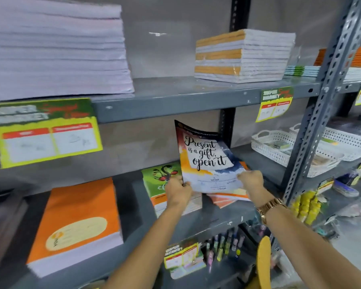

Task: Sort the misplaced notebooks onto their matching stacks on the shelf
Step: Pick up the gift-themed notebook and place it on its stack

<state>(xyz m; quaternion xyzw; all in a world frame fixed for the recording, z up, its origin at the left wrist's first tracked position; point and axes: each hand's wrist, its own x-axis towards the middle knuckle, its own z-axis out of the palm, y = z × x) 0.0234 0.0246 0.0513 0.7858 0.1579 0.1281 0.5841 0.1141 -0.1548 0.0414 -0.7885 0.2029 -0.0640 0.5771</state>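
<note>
Both arms were stretched forward and upward from the lower edge of the view toward the middle shelf (196, 224). The left hand (178, 191) was closed on the lower left corner of a notebook (206, 157), thumb over the cover and the other fingers hidden behind it. The right hand (251, 179) was closed on the lower right corner, knuckles turned toward the camera; a gold-coloured watch (269, 206) was worn on that wrist.

The notebook was held nearly upright, tilted slightly to the left, above the middle shelf and between two stacks. Its cover was printed with the words "Present is a gift, open it" in black script on a pale patch, surrounded by dark blue, red and orange washes, with a white band of small print below that could not be read.

Just to the left, a stack topped by a green cover (161, 176) was partly hidden by the left hand. Behind and below the notebook, a stack of orange-edged notebooks (227, 198) was largely covered, so its top cover could not be made out. An orange-covered stack (77, 222) lay further left on the same shelf, well apart. The price label (44, 132) on the upper shelf edge was blurred, its writing illegible.
</note>
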